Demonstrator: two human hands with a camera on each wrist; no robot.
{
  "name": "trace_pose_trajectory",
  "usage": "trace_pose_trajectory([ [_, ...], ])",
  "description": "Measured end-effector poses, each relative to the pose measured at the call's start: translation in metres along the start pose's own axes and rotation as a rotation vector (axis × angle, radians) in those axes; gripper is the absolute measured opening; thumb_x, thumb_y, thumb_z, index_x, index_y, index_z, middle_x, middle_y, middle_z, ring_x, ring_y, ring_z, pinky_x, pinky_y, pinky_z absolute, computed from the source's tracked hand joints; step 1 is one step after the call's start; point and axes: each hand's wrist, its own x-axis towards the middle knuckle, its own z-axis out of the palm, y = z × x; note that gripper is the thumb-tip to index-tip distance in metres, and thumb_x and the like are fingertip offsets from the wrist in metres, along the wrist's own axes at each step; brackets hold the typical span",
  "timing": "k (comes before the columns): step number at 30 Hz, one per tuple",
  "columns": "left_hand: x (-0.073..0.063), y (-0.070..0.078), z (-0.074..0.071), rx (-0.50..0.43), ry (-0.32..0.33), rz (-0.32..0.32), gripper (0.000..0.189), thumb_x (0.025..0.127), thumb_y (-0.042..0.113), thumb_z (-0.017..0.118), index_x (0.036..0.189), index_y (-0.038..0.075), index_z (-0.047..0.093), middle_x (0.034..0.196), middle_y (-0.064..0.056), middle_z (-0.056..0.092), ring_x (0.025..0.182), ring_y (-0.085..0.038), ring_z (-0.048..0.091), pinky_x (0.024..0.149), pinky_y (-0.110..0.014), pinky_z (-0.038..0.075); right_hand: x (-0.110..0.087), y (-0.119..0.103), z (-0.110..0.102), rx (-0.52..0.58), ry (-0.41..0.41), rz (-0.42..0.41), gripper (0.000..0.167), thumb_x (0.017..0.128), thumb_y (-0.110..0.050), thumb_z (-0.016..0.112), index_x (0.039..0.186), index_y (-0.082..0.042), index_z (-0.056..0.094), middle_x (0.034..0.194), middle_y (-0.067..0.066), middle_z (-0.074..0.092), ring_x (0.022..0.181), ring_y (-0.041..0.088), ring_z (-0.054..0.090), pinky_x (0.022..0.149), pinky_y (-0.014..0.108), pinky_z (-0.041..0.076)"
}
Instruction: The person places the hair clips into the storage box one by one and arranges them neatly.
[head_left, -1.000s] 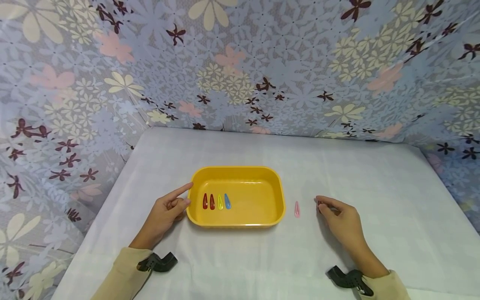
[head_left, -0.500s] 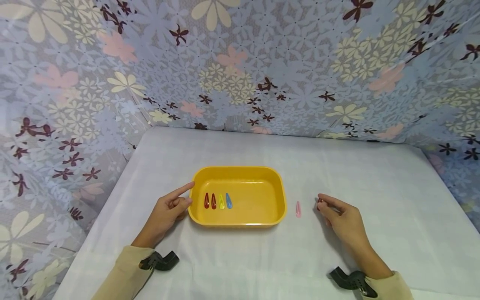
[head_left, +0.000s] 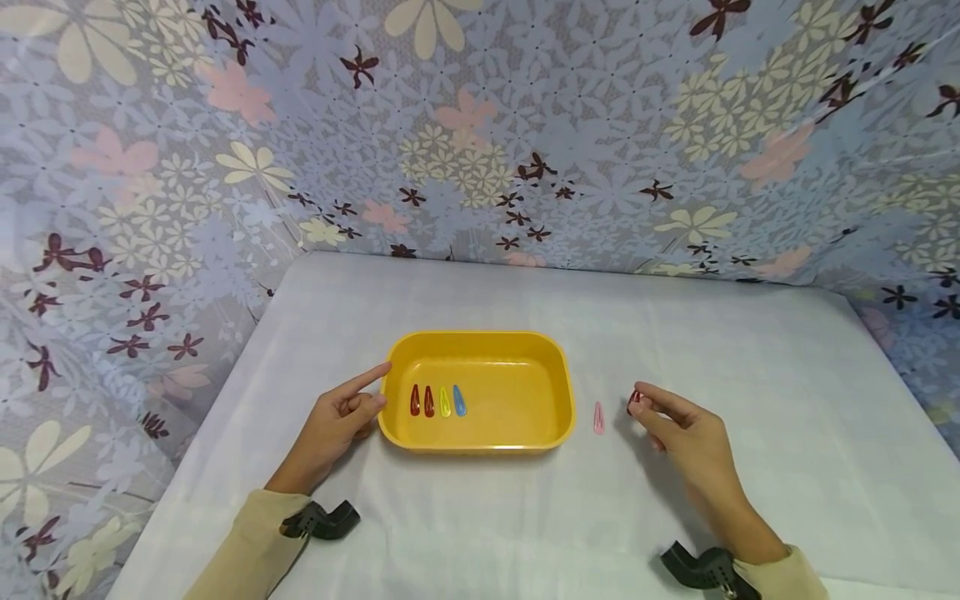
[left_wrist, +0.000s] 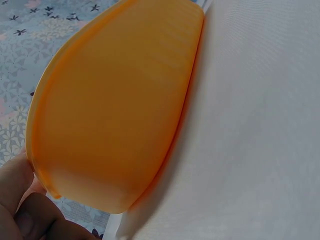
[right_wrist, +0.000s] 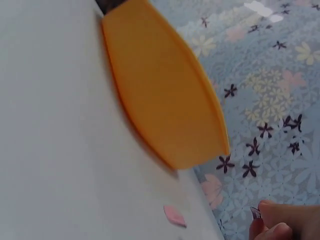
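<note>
My right hand [head_left: 693, 437] pinches a dark red snap hair clip [head_left: 633, 402] between thumb and fingertips, raised above the cloth. In the right wrist view, the clip's tip [right_wrist: 256, 213] pokes out past the fingers. A pink hair clip [head_left: 598, 418] lies on the cloth between that hand and the yellow tray [head_left: 517, 392]. Inside the tray's left half, two dark red clips [head_left: 429, 402], a yellow clip [head_left: 445, 402] and a blue clip [head_left: 460, 401] form a row. My left hand [head_left: 333, 429] touches the tray's left rim with spread index finger and thumb, other fingers bent.
White cloth [head_left: 480, 525] covers the table under everything. A flower-patterned sheet [head_left: 480, 125] rises along the back and left side. Black wrist mounts [head_left: 322, 521] sit on both sleeves.
My right hand has lifted the dark red clip slightly and tilted it, so more of it shows. The left hand stays at the tray's rim.
</note>
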Motion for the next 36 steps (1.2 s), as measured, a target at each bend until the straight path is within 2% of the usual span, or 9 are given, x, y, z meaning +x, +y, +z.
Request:
trace_pose_trajectory([
  [2, 0.0, 0.0, 0.0, -0.001, -0.001, 0.002, 0.052, 0.1, 0.027, 0.069, 0.149, 0.017, 0.055, 0.07, -0.004, 0.046, 0.064, -0.016, 0.044, 0.06, -0.023, 0.041, -0.002, -0.002, 0.002, 0.036, -0.006, 0.01, 0.058, 0.091, -0.033, 0.08, 0.137, -0.002, 0.064, 0.1, -0.009, 0.07, 0.062, 0.006, 0.054, 0.057, 0.021, 0.046],
  [8, 0.0, 0.001, -0.001, -0.003, -0.003, 0.005, 0.052, 0.1, 0.026, 0.069, 0.149, 0.016, 0.055, 0.071, -0.005, 0.046, 0.064, -0.016, 0.044, 0.06, -0.023, 0.041, -0.008, -0.005, 0.007, 0.171, -0.021, -0.015, 0.042, 0.092, -0.017, 0.079, 0.132, -0.005, 0.069, 0.099, -0.007, 0.07, 0.061, 0.007, 0.053, 0.057, 0.019, 0.046],
  [16, 0.0, 0.001, 0.0, -0.018, -0.006, 0.002, 0.053, 0.1, 0.026, 0.069, 0.15, 0.015, 0.054, 0.071, -0.005, 0.047, 0.066, -0.016, 0.044, 0.061, -0.023, 0.04, -0.014, -0.011, 0.014, 0.2, -0.057, -0.032, 0.041, 0.093, -0.013, 0.077, 0.132, -0.004, 0.069, 0.097, -0.007, 0.068, 0.06, 0.008, 0.051, 0.056, 0.02, 0.044],
  [20, 0.0, -0.001, 0.0, -0.013, -0.002, 0.004, 0.053, 0.1, 0.025, 0.069, 0.149, 0.015, 0.055, 0.071, -0.003, 0.047, 0.066, -0.015, 0.044, 0.061, -0.022, 0.039, -0.014, -0.014, 0.016, 0.21, -0.062, -0.03, 0.045, 0.092, -0.016, 0.079, 0.132, -0.002, 0.068, 0.098, -0.005, 0.069, 0.061, 0.007, 0.05, 0.054, 0.02, 0.042],
  [25, 0.0, -0.002, 0.0, 0.0, 0.003, 0.013, 0.052, 0.099, 0.026, 0.07, 0.149, 0.016, 0.056, 0.07, -0.003, 0.046, 0.066, -0.015, 0.043, 0.061, -0.022, 0.039, -0.01, -0.02, 0.019, 0.177, -0.071, -0.035, 0.049, 0.089, -0.023, 0.082, 0.132, -0.003, 0.068, 0.102, -0.003, 0.069, 0.058, 0.006, 0.046, 0.05, 0.02, 0.039],
  [29, 0.0, -0.001, 0.0, 0.007, 0.006, 0.01, 0.052, 0.099, 0.027, 0.07, 0.148, 0.017, 0.056, 0.07, -0.003, 0.046, 0.065, -0.015, 0.043, 0.061, -0.022, 0.039, -0.009, -0.026, 0.022, 0.138, -0.089, -0.06, 0.045, 0.089, -0.024, 0.082, 0.129, -0.007, 0.071, 0.101, -0.003, 0.068, 0.053, 0.007, 0.04, 0.048, 0.021, 0.036],
  [36, 0.0, -0.001, 0.0, 0.005, 0.007, 0.0, 0.052, 0.099, 0.027, 0.07, 0.148, 0.018, 0.056, 0.07, -0.004, 0.047, 0.065, -0.015, 0.044, 0.06, -0.022, 0.039, -0.006, -0.037, 0.028, 0.073, -0.117, -0.105, 0.044, 0.09, -0.027, 0.081, 0.129, -0.01, 0.072, 0.101, 0.0, 0.067, 0.053, 0.008, 0.039, 0.048, 0.023, 0.035],
])
